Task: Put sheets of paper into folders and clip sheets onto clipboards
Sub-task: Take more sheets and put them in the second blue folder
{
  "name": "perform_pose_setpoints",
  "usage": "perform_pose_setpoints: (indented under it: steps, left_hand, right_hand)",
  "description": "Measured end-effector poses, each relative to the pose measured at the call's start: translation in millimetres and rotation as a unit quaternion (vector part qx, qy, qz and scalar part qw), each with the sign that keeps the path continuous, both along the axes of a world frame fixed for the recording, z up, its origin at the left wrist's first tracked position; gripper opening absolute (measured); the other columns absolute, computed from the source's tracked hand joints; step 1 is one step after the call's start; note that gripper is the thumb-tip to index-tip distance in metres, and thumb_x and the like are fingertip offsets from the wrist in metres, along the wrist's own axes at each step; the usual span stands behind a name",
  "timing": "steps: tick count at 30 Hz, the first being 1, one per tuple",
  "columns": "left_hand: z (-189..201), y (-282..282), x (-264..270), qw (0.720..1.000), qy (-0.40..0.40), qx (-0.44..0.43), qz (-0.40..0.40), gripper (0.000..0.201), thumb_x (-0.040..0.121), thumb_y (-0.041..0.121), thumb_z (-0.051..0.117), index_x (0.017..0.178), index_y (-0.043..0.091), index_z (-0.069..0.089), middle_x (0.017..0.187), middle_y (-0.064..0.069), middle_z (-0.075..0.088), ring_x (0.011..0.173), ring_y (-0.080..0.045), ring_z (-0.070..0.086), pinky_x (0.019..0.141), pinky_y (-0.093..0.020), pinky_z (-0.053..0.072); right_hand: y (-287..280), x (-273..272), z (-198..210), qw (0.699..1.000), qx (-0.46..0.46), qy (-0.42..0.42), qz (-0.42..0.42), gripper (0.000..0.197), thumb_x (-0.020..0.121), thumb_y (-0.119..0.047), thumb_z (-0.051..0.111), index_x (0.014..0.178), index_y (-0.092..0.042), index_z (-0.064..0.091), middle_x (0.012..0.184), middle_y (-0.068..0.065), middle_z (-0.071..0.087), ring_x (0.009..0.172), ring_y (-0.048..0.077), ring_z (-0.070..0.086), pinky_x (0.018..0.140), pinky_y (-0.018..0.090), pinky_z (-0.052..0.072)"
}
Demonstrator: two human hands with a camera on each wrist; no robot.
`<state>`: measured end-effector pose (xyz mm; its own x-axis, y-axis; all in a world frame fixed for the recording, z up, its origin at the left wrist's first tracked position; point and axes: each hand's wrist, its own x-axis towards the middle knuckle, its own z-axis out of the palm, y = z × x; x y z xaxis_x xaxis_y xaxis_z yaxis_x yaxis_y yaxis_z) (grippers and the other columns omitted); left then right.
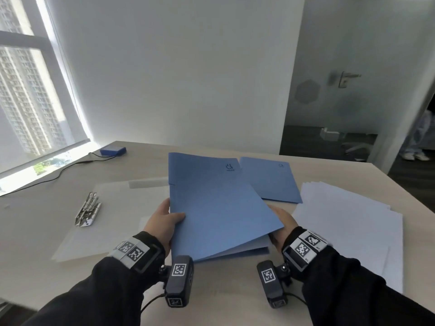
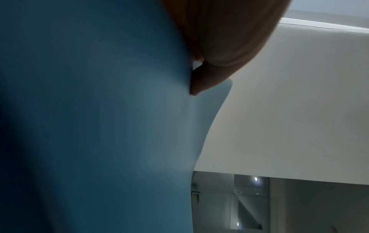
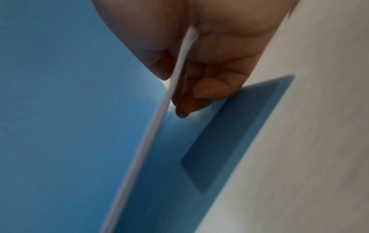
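Observation:
A blue folder (image 1: 211, 203) with white sheets (image 1: 259, 243) showing at its near edge is held up off the table between both hands. My left hand (image 1: 164, 222) grips its left edge, thumb on the cover. My right hand (image 1: 281, 222) pinches the right edge, thumb on the front cover and fingers behind the white sheets (image 3: 179, 66), as the right wrist view shows. In the left wrist view the folder (image 2: 99, 126) fills the frame, fingers (image 2: 201, 82) behind it. A second blue folder (image 1: 270, 180) lies flat further back. Loose white paper (image 1: 348, 222) is piled at the right.
Several transparent clipboards (image 1: 106, 208) with metal clips (image 1: 88, 209) lie stacked at the left. A blue device (image 1: 113, 150) with a black cable sits at the far left corner by the window. A doorway stands at the right beyond the table (image 1: 35, 255).

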<state>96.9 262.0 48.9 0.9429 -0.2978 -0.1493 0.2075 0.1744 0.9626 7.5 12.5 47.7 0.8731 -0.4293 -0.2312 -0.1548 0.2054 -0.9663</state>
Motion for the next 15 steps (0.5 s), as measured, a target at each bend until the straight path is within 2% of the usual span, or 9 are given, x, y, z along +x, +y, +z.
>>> perform_pose_setpoints:
  steps: [2, 3, 5, 7, 10, 13, 15]
  left_hand:
    - [4, -3, -2, 1.0, -0.012, -0.016, 0.0, 0.045, 0.089, -0.009, 0.045, 0.122, 0.019, 0.056, 0.108, -0.015, 0.071, 0.083, -0.036, 0.072, 0.072, -0.049, 0.059]
    - [6, -5, -4, 1.0, -0.019, -0.021, -0.001, 0.046, 0.089, -0.009, 0.045, 0.122, 0.02, 0.056, 0.107, -0.015, 0.071, 0.082, -0.035, 0.072, 0.071, -0.048, 0.059]
    - [9, -10, -7, 0.999, -0.026, -0.031, -0.005, 0.047, 0.089, -0.009, 0.045, 0.123, 0.021, 0.056, 0.108, -0.015, 0.071, 0.084, -0.037, 0.071, 0.075, -0.051, 0.058]
    - [11, -17, -12, 0.999, -0.033, -0.037, -0.011, 0.048, 0.089, -0.009, 0.045, 0.123, 0.023, 0.056, 0.107, -0.014, 0.072, 0.086, -0.037, 0.071, 0.078, -0.053, 0.057]
    - [13, -29, -20, 0.998, -0.04, -0.046, -0.031, 0.047, 0.089, -0.009, 0.045, 0.116, 0.025, 0.059, 0.101, -0.013, 0.074, 0.084, -0.038, 0.071, 0.078, -0.055, 0.057]
    - [12, -43, -25, 0.997, -0.042, -0.043, -0.056, 0.044, 0.09, -0.006, 0.048, 0.115, 0.028, 0.06, 0.101, -0.011, 0.075, 0.088, -0.04, 0.071, 0.078, -0.057, 0.056]
    - [11, -53, -27, 0.997, -0.05, -0.024, -0.061, 0.04, 0.088, -0.003, 0.053, 0.119, 0.021, 0.058, 0.104, -0.012, 0.074, 0.091, -0.04, 0.071, 0.081, -0.057, 0.056]
  right_hand:
    - [-8, -8, 7, 1.0, -0.018, -0.003, -0.02, 0.009, 0.093, -0.015, 0.057, 0.088, -0.011, 0.063, 0.09, 0.01, 0.065, 0.081, 0.023, 0.061, 0.078, 0.037, 0.053]
    - [-12, -13, 11, 0.999, -0.039, -0.004, -0.019, 0.013, 0.093, -0.019, 0.057, 0.094, -0.011, 0.067, 0.095, 0.012, 0.069, 0.088, 0.025, 0.065, 0.082, 0.04, 0.054]
    - [-16, -26, 18, 0.999, -0.047, -0.009, -0.01, 0.029, 0.096, -0.033, 0.052, 0.105, -0.013, 0.071, 0.103, 0.011, 0.073, 0.095, 0.026, 0.068, 0.077, 0.036, 0.054]
    - [-24, -36, 17, 0.999, -0.036, -0.017, 0.009, 0.029, 0.096, -0.035, 0.052, 0.113, -0.018, 0.068, 0.108, 0.009, 0.073, 0.097, 0.025, 0.069, 0.074, 0.034, 0.053]
    - [-30, -57, 16, 1.0, -0.009, -0.009, 0.022, 0.021, 0.094, -0.029, 0.057, 0.112, -0.025, 0.066, 0.099, 0.007, 0.071, 0.083, 0.025, 0.066, 0.063, 0.034, 0.053]
    - [-39, -78, 14, 0.998, -0.011, 0.007, 0.055, 0.025, 0.093, -0.022, 0.056, 0.116, -0.02, 0.066, 0.089, 0.009, 0.067, 0.068, 0.025, 0.062, 0.049, 0.029, 0.048]
    - [-46, -89, 10, 0.997, -0.033, 0.022, 0.067, 0.024, 0.094, -0.017, 0.054, 0.116, -0.02, 0.066, 0.089, 0.009, 0.068, 0.065, 0.024, 0.062, 0.044, 0.026, 0.044]
